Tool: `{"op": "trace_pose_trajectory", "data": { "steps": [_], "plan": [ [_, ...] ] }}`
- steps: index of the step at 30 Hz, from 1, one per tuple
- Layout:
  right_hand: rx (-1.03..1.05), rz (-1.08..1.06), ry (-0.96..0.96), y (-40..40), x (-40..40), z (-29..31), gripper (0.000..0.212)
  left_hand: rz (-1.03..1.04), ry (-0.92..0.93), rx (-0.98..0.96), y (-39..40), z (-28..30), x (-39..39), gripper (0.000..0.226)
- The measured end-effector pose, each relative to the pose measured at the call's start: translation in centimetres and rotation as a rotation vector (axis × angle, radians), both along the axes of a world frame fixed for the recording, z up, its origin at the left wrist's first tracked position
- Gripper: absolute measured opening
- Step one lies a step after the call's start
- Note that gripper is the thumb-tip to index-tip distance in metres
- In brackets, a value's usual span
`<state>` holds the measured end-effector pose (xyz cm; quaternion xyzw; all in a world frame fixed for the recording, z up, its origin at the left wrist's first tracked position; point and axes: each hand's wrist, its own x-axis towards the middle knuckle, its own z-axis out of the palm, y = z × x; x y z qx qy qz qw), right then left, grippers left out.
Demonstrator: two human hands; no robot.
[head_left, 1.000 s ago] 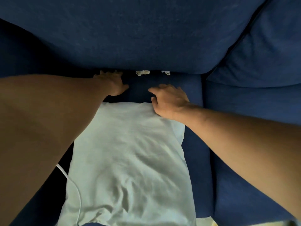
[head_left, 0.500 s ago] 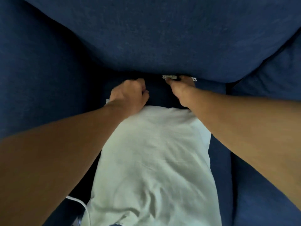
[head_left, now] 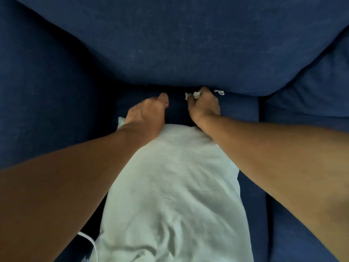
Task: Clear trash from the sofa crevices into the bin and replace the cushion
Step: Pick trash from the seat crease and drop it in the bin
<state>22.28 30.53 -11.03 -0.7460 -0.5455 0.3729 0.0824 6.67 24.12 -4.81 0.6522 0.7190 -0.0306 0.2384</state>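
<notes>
**Both hands at sofa crevice, R hand on trash**

L→R:

- Far left: dark blue sofa armrest side, in shadow. White cable shows at bottom, just beside the pillow's left edge, partly hidden by the L forearm.
- L hand: curled into a loose fist, fingers folded under, thumb tip pointing at the crevice. Heel of hand rests on the top-left corner of the pillow. Nothing visible inside it; can't tell if it holds anything.
- Centre: pale green pillow lies flat on the seat, long axis running toward the camera, wrinkled, far edge short of the crevice. Both forearms cross over its upper corners.
- Crevice: dark gap where the back cushion meets the seat, right in front of both hands.
- R hand: fingers closed, pinching white crumpled trash at the crevice line; bits stick out past the knuckles on the left side. Knuckles touch the underside of the back cushion.
- Second white scrap just right of the R hand, lodged in the crevice, not held.
- Far right: adjacent seat cushion and back cushion, seam between the seats runs toward camera.

Bin not in frame.
</notes>
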Motion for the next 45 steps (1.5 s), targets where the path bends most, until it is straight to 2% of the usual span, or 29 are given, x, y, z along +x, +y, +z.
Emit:
{"op": "trace_pose_trajectory", "data": {
  "steps": [4, 7, 10, 14, 19, 27, 34, 39, 45],
  "plan": [
    [0.066, 0.253, -0.054, -1.7, 4.7, 2.7, 0.015, -0.072, 0.006, -0.053, 1.5, 0.3, 2.9, 0.040],
    [0.103, 0.312, -0.058, -2.4, 9.0, 3.3, 0.029, -0.130, 0.026, -0.108, 2.9, -0.1, 5.8, 0.051],
    [0.120, 0.303, -0.056, -3.1, 12.8, 3.5, 0.033, -0.199, 0.091, -0.126, 4.2, -0.8, 8.4, 0.059],
    [0.121, 0.191, 0.026, -4.5, 16.7, 3.4, 0.032, -0.272, 0.134, -0.124, 5.8, -1.7, 11.7, 0.056],
    [0.141, 0.101, 0.087, -6.6, 20.1, 3.1, 0.031, -0.372, 0.266, -0.061, 7.8, -3.6, 14.4, 0.073],
    [0.152, 0.079, 0.101, -7.7, 22.9, 2.4, 0.030, -0.414, 0.356, -0.004, 9.4, -5.9, 17.0, 0.070],
    [0.111, 0.103, 0.067, -6.0, 21.4, 2.5, 0.024, -0.390, 0.350, 0.025, 9.5, -6.5, 16.9, 0.038],
    [-0.042, 0.249, -0.060, -3.8, 18.1, 3.9, 0.022, -0.341, 0.252, 0.009, 8.0, -4.7, 15.3, 0.028],
    [-0.112, 0.350, -0.156, -2.5, 14.0, 6.7, 0.018, -0.206, -0.047, 0.025, 5.1, -1.2, 11.6, 0.017]
  ]
}}
